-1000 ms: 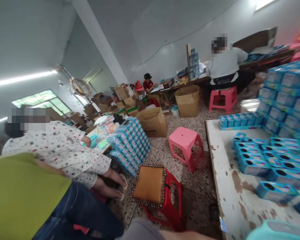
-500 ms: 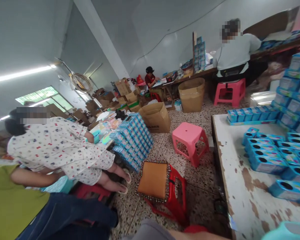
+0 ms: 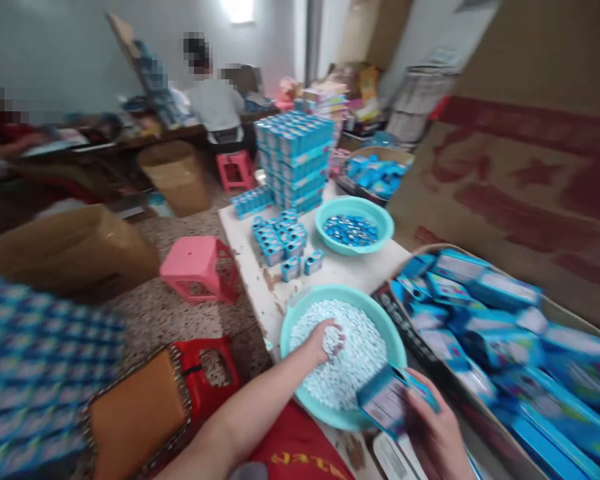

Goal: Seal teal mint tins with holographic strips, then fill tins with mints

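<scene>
In the turquoise basin (image 3: 286,327) directly ahead lies a heap of small white pellets (image 3: 367,333). My left hand (image 3: 326,339) is down in this heap, palm up, its fingers curled around some of the pellets. A blue printed carton (image 3: 383,400) is in my right hand (image 3: 437,423), held tilted over the near right rim of the basin; the picture is blurred there. Farther along the table (image 3: 245,250), a second turquoise basin (image 3: 387,223) contains shiny blue pieces. Small blue cartons (image 3: 273,237) with dark round holes stand in rows beside it.
A large box of blue cartons (image 3: 505,287) is at my right. Stacked blue cartons (image 3: 295,157) rise at the table's far end. On the left are a pink stool (image 3: 195,263), a red stool with a tan seat pad (image 3: 140,413) and a cardboard box (image 3: 70,247). A co-worker (image 3: 215,100) sits beyond.
The view has swung right, from the room and co-workers to the table. Both my hands now show, the left in the pellets, the right with a carton; neither was clearly visible before.
</scene>
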### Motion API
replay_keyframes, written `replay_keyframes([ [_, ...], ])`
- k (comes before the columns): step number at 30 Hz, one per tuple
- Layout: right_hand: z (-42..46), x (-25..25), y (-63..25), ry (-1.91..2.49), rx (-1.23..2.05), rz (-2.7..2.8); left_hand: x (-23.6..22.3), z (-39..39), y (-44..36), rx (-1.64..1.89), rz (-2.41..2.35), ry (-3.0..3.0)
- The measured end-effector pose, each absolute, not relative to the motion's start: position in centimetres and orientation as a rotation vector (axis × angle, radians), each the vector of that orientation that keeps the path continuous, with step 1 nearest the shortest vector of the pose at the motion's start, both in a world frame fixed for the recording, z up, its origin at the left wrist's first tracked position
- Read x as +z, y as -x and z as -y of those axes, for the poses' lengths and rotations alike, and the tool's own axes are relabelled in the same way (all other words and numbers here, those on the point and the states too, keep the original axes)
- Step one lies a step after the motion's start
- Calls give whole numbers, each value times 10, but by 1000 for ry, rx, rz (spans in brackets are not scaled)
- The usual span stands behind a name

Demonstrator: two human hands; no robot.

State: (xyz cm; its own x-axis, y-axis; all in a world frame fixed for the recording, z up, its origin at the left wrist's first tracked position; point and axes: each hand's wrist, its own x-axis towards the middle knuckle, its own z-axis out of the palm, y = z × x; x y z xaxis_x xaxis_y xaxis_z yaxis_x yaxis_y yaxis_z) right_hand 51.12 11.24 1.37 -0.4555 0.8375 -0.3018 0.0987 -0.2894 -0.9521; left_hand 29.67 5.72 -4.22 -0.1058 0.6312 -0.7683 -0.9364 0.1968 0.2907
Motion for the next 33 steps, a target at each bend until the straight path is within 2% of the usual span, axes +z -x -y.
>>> replay_keyframes([
  [3, -113, 14, -493, 1382, 1619, 1514, -25, -67, -293, 1411, -979, 351],
  [7, -110, 12, -464, 1228, 1224, 1802, 14, -80, -305, 1641, -1012, 137],
  [10, -107, 9, -450, 1115, 1144, 1962, 33, -86, -316, 1831, -1139, -83],
  [14, -104, 8, -441, 1110, 1052, 2090, 39, -87, -319, 1888, -1232, -120],
  [33, -111, 14, -441, 1143, 1180, 2106, 34, -86, -323, 1873, -1423, -242],
])
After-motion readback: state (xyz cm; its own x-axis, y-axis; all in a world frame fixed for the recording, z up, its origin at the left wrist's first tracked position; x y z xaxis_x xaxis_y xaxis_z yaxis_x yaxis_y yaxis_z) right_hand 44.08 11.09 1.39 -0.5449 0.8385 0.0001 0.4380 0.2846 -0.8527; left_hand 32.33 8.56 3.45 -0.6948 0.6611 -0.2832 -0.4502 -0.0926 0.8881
